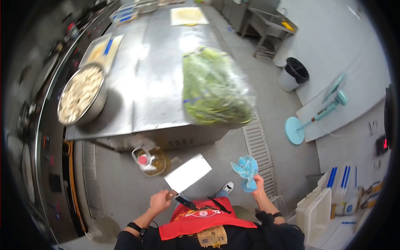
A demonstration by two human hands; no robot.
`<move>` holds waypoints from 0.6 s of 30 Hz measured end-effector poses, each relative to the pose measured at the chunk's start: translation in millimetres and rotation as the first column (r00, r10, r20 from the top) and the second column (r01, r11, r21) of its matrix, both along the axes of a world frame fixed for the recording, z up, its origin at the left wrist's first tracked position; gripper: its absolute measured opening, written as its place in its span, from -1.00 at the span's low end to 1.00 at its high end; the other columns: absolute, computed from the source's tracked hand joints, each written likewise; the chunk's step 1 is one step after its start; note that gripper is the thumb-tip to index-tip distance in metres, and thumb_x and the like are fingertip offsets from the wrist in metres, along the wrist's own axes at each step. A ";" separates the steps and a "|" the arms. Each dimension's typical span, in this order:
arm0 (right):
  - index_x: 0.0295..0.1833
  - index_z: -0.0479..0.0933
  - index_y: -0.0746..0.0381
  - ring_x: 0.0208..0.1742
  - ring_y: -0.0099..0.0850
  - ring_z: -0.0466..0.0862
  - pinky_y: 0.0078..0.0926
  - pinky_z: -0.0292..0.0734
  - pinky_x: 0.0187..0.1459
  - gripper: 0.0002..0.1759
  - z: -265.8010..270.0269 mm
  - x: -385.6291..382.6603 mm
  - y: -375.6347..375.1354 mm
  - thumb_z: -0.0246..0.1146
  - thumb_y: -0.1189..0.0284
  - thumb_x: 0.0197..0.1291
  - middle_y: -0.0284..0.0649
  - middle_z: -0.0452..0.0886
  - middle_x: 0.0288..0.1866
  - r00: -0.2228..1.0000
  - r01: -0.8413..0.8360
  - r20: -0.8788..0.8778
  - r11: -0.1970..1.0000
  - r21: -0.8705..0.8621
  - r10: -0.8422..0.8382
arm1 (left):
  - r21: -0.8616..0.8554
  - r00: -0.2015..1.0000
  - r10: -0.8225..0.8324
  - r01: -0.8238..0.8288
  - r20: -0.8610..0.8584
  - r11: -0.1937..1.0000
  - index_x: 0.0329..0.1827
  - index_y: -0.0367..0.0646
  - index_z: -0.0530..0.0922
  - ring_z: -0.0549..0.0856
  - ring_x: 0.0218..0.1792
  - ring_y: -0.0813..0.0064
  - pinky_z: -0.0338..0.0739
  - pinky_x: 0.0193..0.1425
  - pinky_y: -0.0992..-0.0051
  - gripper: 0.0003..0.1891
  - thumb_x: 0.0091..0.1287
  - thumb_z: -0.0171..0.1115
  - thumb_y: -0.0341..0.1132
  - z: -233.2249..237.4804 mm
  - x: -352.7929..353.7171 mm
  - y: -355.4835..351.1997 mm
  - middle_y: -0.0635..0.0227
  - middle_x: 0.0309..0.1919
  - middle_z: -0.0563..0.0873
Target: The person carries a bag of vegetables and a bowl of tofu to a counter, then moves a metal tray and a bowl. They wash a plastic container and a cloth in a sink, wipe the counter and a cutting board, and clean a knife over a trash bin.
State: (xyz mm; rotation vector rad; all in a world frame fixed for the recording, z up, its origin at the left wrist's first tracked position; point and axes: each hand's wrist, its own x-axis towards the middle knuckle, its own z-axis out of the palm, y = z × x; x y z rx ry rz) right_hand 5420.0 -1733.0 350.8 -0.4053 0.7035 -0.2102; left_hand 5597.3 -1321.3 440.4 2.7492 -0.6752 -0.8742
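My left hand (160, 201) grips the handle of a wide cleaver (188, 172), blade pointing up and away from my red apron. In my right hand (258, 183) is a crumpled blue cloth or glove (246, 170), held at waist height. Ahead of both hands, a clear plastic bag of leafy greens (214, 88) looks blurred at the near right corner of the steel table (154, 79); I cannot tell whether it rests on the table. Neither hand touches the bag.
A large metal bowl of white pieces (81, 94) sits at the table's left, cutting boards (188, 16) farther back. An oil jug (150, 161) stands on the floor by the table. A floor grate (258, 146), black-lined bin (294, 73), fallen teal fan (318, 113) and white crates (318, 212) lie right.
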 end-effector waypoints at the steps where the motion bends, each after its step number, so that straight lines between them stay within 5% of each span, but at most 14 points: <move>1: 0.07 0.35 0.37 -0.07 -0.27 0.54 -0.36 0.47 -0.03 -0.47 -9.2 -25.4 -23.0 0.00 0.45 -0.12 -0.09 0.50 -0.04 0.995 0.098 -0.014 0.995 -0.004 -0.098 | -0.004 0.998 -0.070 0.070 0.005 0.998 -0.27 -0.04 0.44 0.60 -0.28 0.07 0.49 -0.21 0.15 -0.73 -0.07 0.18 -0.26 -0.8 3.8 -34.4 0.20 -0.31 0.57; 11: -0.02 0.39 0.36 -0.22 -0.27 0.60 -0.31 0.54 -0.16 -0.61 -36.9 -121.6 -112.8 0.06 0.39 0.02 -0.14 0.57 -0.18 0.836 0.549 0.032 0.834 -0.052 -0.548 | -0.107 0.919 -0.395 0.392 -0.001 0.914 -0.19 -0.03 0.48 0.58 -0.22 0.08 0.48 -0.17 0.17 -0.67 -0.07 0.18 -0.23 6.6 13.9 -249.7 0.22 -0.27 0.58; 18: 0.02 0.38 0.34 -0.15 -0.34 0.55 -0.35 0.49 -0.12 -0.62 -58.7 -98.8 -223.1 0.06 0.42 0.08 -0.19 0.54 -0.13 0.804 0.592 0.075 0.806 -0.008 -0.590 | -0.159 0.914 -0.404 0.402 0.022 0.902 -0.28 -0.08 0.47 0.58 -0.22 0.11 0.47 -0.18 0.19 -0.70 -0.11 0.19 -0.23 14.6 38.8 -399.9 0.23 -0.30 0.58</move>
